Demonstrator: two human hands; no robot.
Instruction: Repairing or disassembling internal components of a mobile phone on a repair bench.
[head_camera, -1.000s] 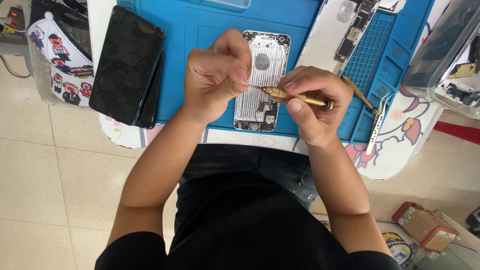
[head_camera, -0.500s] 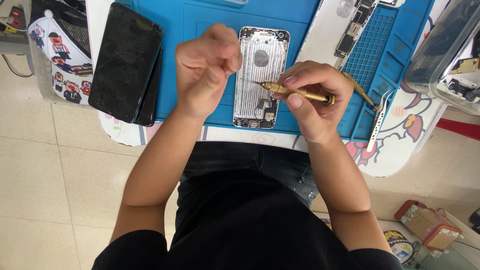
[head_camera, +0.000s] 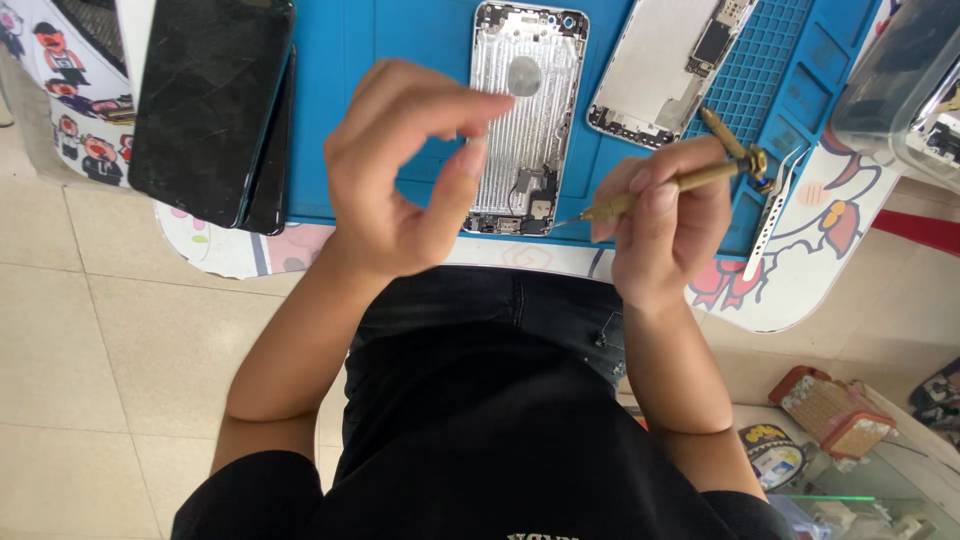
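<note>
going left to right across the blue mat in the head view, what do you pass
black phone screens → left hand → silver phone housing → right hand with brass screwdriver → tweezers → clear plastic box

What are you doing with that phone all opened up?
A person is working on a taken-apart phone. The right hand holds a brass-coloured screwdriver, its tip at the bottom edge of the silver phone shell lying on the blue mat. The left hand is raised above the mat, thumb and fingers pinched close. Tweezers and a black phone screen lie nearby.
</note>
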